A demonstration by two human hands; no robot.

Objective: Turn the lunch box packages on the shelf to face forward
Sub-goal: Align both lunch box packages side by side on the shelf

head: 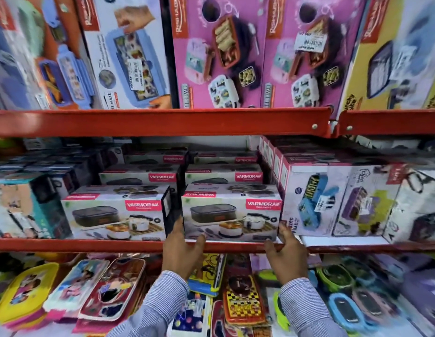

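A white Varmora lunch box package (232, 216) stands at the front of the middle red shelf (90, 245), its printed front facing me. My left hand (181, 251) presses against the package's lower left corner, thumb along the bottom edge. My right hand (288, 256) cups the lower right corner, so both hands grip the package from the sides. A matching Varmora package (114, 218) stands just to the left, also front-facing. More Varmora packages (223, 177) are stacked in rows behind.
Pink-and-white lunch box packages (333, 198) crowd the right of the same shelf. Large pink packages (219, 52) fill the upper shelf behind a red rail (163, 121). Colourful pencil cases (109, 288) and small containers (345, 305) lie on the lower shelf beneath my sleeves.
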